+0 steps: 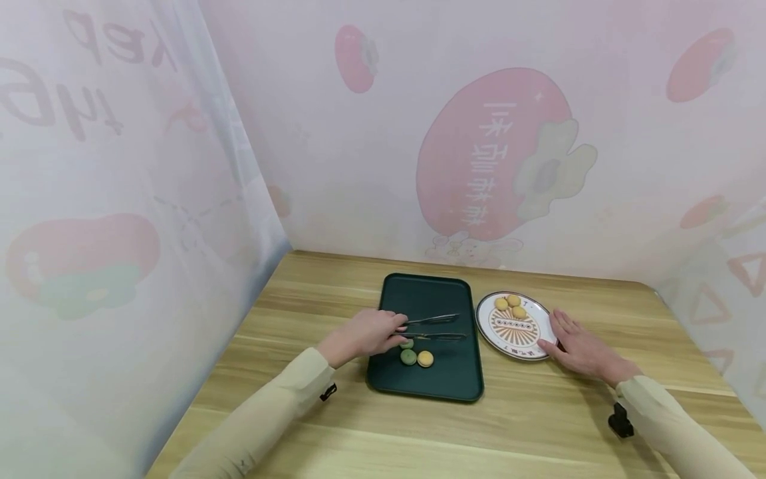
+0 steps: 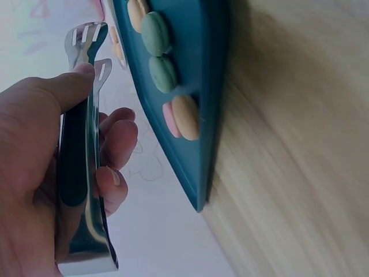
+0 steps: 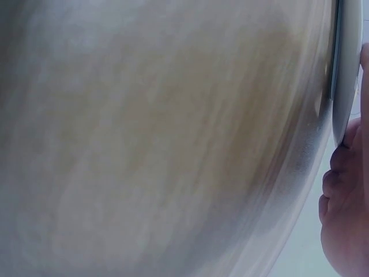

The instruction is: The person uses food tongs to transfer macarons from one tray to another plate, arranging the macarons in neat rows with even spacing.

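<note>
My left hand (image 1: 374, 332) holds metal tongs (image 2: 75, 156) over the dark green tray (image 1: 419, 386). Their two arms point right and stand apart, with nothing between the tips. Below lie a yellow macaron (image 1: 425, 359) and two green macarons, one (image 1: 409, 357) in front of the other. The left wrist view also shows a macaron with pink and tan halves (image 2: 185, 118) near the tray's edge; the hand covers that spot in the head view. Resting at the right rim of a white patterned plate (image 1: 538, 332), my right hand (image 1: 583, 349) has its fingers extended. Three yellow macarons (image 1: 513, 301) sit on the plate.
Tray and plate stand side by side on a wood-grain table (image 1: 419, 439). Pale printed curtains (image 1: 359, 166) hang behind the table and on both sides. A small black device (image 1: 620, 420) is at the right wrist.
</note>
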Motion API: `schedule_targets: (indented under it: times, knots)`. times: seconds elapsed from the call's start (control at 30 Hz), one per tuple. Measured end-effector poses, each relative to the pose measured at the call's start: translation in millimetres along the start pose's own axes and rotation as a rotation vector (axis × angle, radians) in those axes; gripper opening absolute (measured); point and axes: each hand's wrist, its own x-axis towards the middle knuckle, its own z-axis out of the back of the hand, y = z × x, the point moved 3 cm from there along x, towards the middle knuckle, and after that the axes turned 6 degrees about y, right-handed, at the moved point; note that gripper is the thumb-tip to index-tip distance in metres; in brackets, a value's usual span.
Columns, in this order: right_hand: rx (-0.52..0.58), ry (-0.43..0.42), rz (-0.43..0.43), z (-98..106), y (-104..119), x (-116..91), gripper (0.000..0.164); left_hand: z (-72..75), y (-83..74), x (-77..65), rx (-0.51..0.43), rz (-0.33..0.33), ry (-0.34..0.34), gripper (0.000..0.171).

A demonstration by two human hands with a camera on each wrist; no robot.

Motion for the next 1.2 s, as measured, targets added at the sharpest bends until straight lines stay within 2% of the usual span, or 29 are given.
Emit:
schedule_targets:
  times: [0.2,0.43,0.63,0.97,1.2]
  knots:
    - [0.000,-0.008,0.001,0,1,0,0.088,-7.4,7.6,-11.6,-0.050,0.019,0.043,0.046]
    - [-0.006,-0.008,0.001,0,0,-1,0.088,-9.3,8.4,-26.0,-0.109,0.012,0.049,0.038]
    - [0.012,-0.005,0.004,1,0,-1,0.088,-11.9,8.0,-35.4,-0.090,-0.007,0.022,0.035]
    - [0.019,0.001,0.004,4,2,-1,0.087,-9.2,4.1,-45.0,-0.068,0.000,0.051,0.037]
    - [0.009,0.008,-0.002,5,3,-2,0.086,-13.5,1.8,-50.0,-0.035,0.019,0.074,0.036]
